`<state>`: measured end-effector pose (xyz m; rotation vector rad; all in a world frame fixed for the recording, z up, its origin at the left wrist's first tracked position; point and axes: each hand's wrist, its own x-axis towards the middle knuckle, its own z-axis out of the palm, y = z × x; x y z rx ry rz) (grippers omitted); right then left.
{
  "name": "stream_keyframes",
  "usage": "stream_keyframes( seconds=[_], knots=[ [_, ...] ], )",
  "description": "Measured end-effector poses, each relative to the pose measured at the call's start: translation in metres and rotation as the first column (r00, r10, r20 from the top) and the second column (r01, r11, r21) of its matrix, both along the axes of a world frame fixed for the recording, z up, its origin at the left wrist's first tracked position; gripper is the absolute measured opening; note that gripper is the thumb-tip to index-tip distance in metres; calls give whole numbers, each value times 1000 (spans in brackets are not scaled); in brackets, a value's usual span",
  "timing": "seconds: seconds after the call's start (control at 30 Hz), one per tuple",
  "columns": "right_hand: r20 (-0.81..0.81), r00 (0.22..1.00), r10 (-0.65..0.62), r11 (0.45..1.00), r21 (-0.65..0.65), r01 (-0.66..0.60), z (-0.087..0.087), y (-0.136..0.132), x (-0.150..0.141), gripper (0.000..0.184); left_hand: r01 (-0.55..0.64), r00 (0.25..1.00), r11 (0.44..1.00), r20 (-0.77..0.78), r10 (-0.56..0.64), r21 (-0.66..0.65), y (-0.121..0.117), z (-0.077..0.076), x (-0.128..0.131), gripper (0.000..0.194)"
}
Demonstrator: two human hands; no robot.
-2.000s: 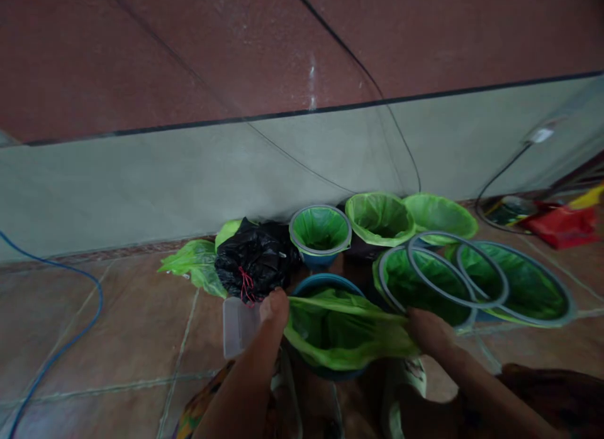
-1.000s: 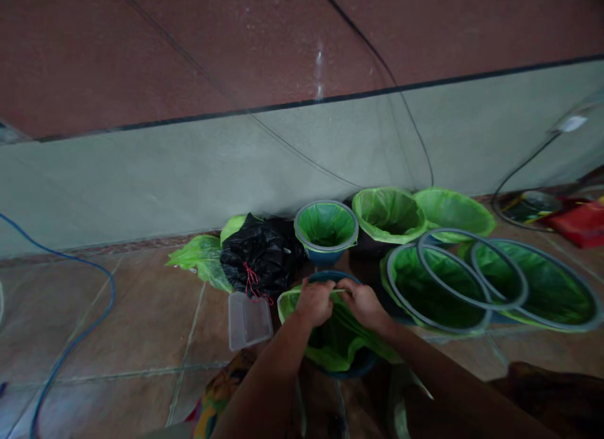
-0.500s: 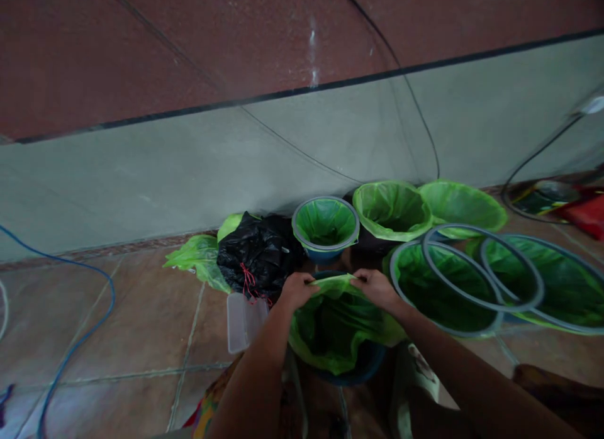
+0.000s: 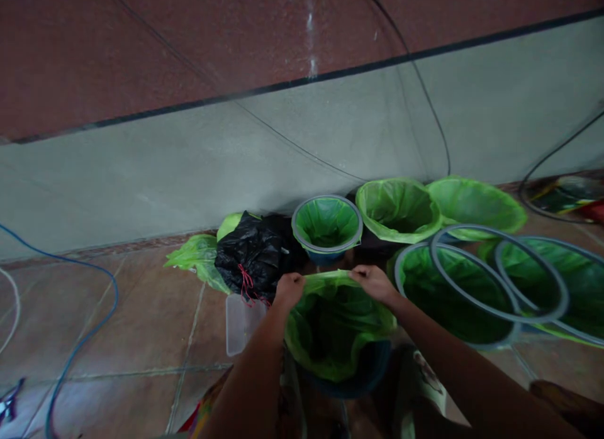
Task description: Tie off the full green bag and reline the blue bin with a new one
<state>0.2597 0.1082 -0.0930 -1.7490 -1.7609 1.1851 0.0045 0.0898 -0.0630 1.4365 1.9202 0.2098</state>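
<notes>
Well, my left hand (image 4: 289, 291) and right hand (image 4: 372, 283) each pinch the far edge of one green bag (image 4: 335, 326), slack in one blue bin (image 4: 377, 363) before me; tugged hard, it could tear or slip, as its near edge looks loose. Beyond and rightward I count five green-lined bins (image 4: 325, 258) and one loose ring (image 4: 465, 226); leftward, one black bag (image 4: 252, 250), one clear box (image 4: 238, 322).

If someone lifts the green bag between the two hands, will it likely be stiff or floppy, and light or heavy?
The green bag is probably floppy, since its near edge sags in folds while its far edge runs nearly straight between the left hand and the right hand. It is likely light, as it looks thin and translucent.
</notes>
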Motion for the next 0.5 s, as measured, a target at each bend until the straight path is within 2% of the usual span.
stream_keyframes(
  seconds=[0.13, 0.23, 0.37, 0.5],
  knots=[
    [45, 999, -17, 1000, 6, 16, -8, 8, -7, 32, -56, 997, 998, -59, 54, -28, 3, -7, -4, 31],
    [16, 998, -53, 996, -66, 54, -18, 12, -10, 30, -80, 990, 994, -120, 70, -78, 5, -13, -7, 30],
    [-103, 986, -134, 981, -154, 117, -30, 14, -8, 27, -80, 983, 986, -173, 53, -149, 6, -22, -10, 29],
    [-215, 941, -261, 936, -295, 192, -38, 8, -5, 19, -37, 975, 979, -220, -8, -200, 6, -31, -14, 30]
  ],
)
